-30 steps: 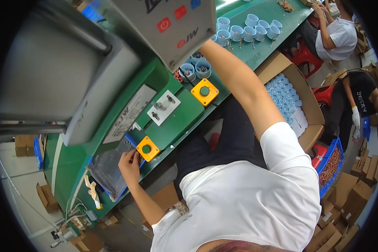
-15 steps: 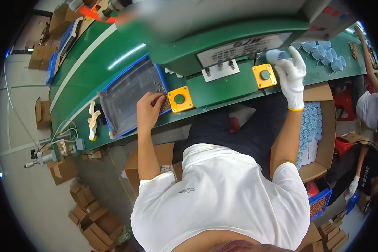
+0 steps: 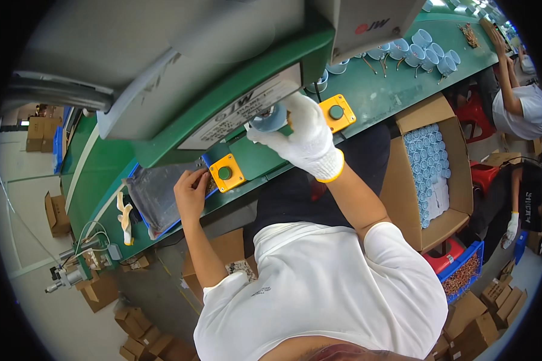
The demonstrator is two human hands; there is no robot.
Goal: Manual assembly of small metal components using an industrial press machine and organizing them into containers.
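In my gloved right hand point(image 3: 310, 138) is a light-blue plastic cup point(image 3: 271, 122), held at the front of the green press machine point(image 3: 223, 108), beneath its labelled head. Fingers wrap round the cup's side. My bare left hand point(image 3: 190, 191) rests at the near right corner of a blue-rimmed tray point(image 3: 153, 194), where small metal parts point(image 3: 211, 185) lie. Its fingers are curled together, and what they pinch is hidden. One yellow button box point(image 3: 227, 172) is just right of that hand; another yellow button box point(image 3: 338, 112) stands beside my right wrist.
Several light-blue cups point(image 3: 415, 55) with wires lie on the green bench point(image 3: 379, 90) at the right. An open carton point(image 3: 454, 204) of similar cups stands below them. A loose glove point(image 3: 124, 218) lies left of the tray. Other people point(image 3: 521, 102) sit at the far right.
My right hand has brought the light-blue cup leftward from the bench to the press. My left hand stays at the tray's corner with fingers curled in. The whole view has turned and shifted.
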